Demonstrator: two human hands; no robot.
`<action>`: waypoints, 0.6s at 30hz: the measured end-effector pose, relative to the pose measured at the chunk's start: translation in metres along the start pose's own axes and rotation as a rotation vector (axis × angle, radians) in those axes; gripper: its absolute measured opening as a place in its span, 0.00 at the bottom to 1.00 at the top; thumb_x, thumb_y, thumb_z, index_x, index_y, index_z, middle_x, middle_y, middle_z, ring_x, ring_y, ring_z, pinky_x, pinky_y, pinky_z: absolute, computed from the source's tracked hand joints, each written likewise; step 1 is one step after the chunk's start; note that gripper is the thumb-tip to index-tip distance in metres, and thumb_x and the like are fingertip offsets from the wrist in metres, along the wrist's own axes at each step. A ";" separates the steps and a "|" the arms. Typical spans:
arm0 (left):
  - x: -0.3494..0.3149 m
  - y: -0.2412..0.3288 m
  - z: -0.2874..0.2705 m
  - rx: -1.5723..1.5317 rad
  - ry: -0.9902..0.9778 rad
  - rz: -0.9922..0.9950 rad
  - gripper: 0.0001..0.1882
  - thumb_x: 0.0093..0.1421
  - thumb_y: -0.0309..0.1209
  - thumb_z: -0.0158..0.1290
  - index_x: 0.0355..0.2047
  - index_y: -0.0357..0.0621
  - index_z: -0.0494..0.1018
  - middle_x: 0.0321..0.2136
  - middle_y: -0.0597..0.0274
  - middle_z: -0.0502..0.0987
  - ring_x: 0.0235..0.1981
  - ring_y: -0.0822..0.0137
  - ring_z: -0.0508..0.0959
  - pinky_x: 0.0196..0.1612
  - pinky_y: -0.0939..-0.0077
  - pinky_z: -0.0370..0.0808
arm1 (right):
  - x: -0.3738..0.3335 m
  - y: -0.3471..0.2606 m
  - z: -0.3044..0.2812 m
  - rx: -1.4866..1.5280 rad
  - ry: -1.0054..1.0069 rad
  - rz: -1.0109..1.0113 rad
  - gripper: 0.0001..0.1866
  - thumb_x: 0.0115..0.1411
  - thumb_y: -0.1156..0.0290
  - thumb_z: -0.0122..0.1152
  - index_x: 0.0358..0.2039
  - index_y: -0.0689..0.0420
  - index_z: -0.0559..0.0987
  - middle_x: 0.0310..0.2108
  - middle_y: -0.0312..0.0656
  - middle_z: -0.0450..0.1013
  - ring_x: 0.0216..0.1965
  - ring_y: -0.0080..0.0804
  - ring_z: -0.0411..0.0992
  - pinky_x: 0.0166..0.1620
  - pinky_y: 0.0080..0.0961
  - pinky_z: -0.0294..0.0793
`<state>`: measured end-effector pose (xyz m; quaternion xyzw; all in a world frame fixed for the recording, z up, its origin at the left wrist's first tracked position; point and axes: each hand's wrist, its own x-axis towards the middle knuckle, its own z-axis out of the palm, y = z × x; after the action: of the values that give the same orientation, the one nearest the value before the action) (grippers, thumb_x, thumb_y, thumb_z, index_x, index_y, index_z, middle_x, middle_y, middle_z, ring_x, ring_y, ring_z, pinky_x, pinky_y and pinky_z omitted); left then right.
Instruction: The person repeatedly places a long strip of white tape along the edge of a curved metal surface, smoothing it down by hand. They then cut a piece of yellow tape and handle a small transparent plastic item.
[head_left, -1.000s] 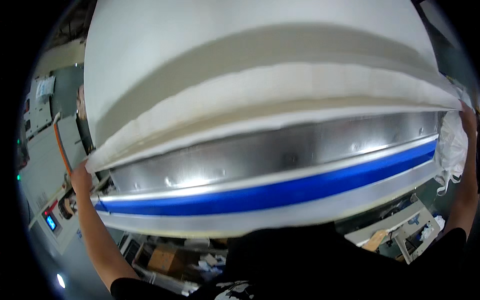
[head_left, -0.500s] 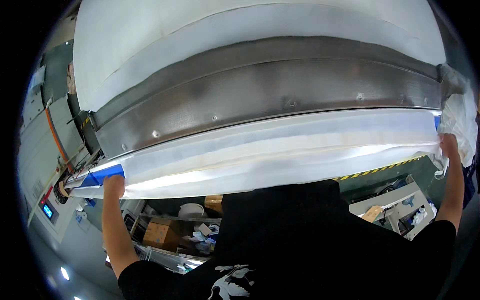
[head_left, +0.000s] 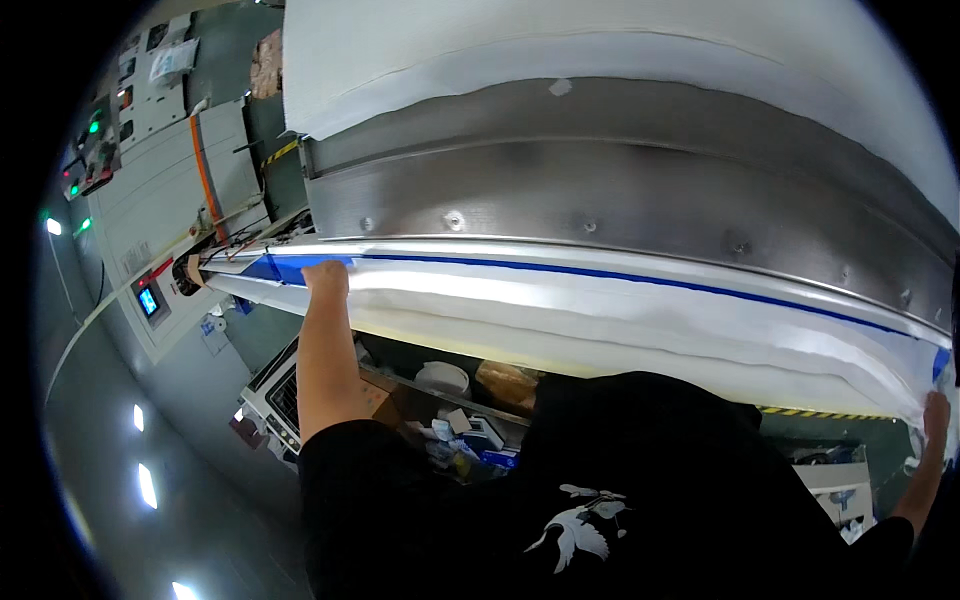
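Head view: the white sheet with a blue stripe (head_left: 620, 300) runs long from the left hand (head_left: 326, 278), closed on its near edge, across to the right hand (head_left: 936, 412), gripping the far end.

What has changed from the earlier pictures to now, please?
The left hand came off the air and took the white cloth at its blue edge. The cloth was drawn down, baring more of the metal table edge. The right hand stayed holding the cloth's other end.
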<state>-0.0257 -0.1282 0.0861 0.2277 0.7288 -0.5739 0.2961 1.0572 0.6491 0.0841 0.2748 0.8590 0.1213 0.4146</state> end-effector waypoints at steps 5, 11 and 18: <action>-0.030 -0.021 -0.060 -0.330 0.195 -0.338 0.16 0.55 0.30 0.51 0.45 0.46 0.75 0.42 0.54 0.78 0.45 0.54 0.78 0.46 0.59 0.74 | 0.001 -0.036 -0.002 0.090 -0.222 0.078 0.09 0.61 0.70 0.49 0.32 0.61 0.76 0.34 0.51 0.72 0.37 0.51 0.71 0.41 0.43 0.71; -0.018 0.035 0.012 -0.635 0.561 0.007 0.19 0.52 0.28 0.52 0.47 0.49 0.74 0.43 0.53 0.77 0.44 0.50 0.76 0.46 0.60 0.73 | -0.010 0.002 0.000 -0.393 -0.296 -0.119 0.02 0.48 0.71 0.57 0.23 0.52 0.77 0.23 0.38 0.73 0.31 0.39 0.74 0.36 0.37 0.71; -0.088 0.123 -0.104 -0.793 0.761 0.198 0.12 0.59 0.27 0.50 0.44 0.44 0.74 0.40 0.53 0.77 0.41 0.51 0.77 0.43 0.60 0.73 | 0.016 -0.101 -0.157 0.237 -0.446 0.199 0.17 0.46 0.67 0.58 0.37 0.60 0.73 0.30 0.53 0.76 0.36 0.53 0.75 0.42 0.44 0.74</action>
<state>0.1026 0.0030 0.0787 0.3573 0.9196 -0.1023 0.1275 0.8889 0.5781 0.1283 0.4244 0.7235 -0.0036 0.5444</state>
